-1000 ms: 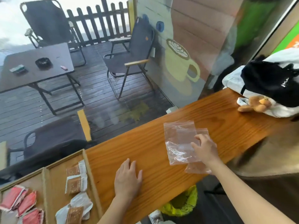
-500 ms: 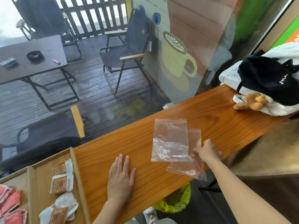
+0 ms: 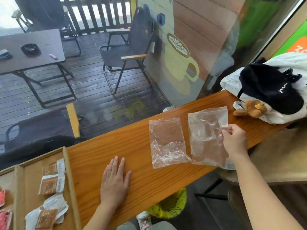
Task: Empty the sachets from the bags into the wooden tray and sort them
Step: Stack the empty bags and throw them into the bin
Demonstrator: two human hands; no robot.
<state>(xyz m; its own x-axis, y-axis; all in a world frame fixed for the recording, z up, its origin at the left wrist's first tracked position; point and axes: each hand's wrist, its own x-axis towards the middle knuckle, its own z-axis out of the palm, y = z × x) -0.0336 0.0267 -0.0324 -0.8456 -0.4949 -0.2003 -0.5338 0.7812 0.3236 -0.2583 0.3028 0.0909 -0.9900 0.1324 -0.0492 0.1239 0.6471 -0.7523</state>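
My right hand (image 3: 235,141) pinched the right edge of one clear plastic bag (image 3: 207,135) between thumb and fingertips (image 3: 226,128), the rest of that hand curled narrow. The bag looked empty and lay mostly flat on the wooden counter (image 3: 132,143), its near corner reaching the counter's near edge. Just to its left sat a second clear bag (image 3: 167,142), also flat and apparently empty; the two nearly met at their near corners, and I could not tell whether they overlapped there.

My left hand (image 3: 115,183) held nothing. It rested palm down on the counter with its fingers spread, left of both bags and apart from them.

Farther left, at the counter's end, stood the wooden tray (image 3: 69,180), split by a divider. The right compartment held the brown-and-white sachets (image 3: 52,184), scattered in a loose line from far to near. The left compartment held the red sachets (image 3: 5,216), only partly in view at the frame's edge.

At the far right end of the counter lay a white cloth bag (image 3: 232,83) with a black cap (image 3: 272,90) on top and a small brown plush toy (image 3: 250,108) beside it. Beyond the glass I saw a wet deck with a folding chair (image 3: 131,52) and a table (image 3: 33,52).
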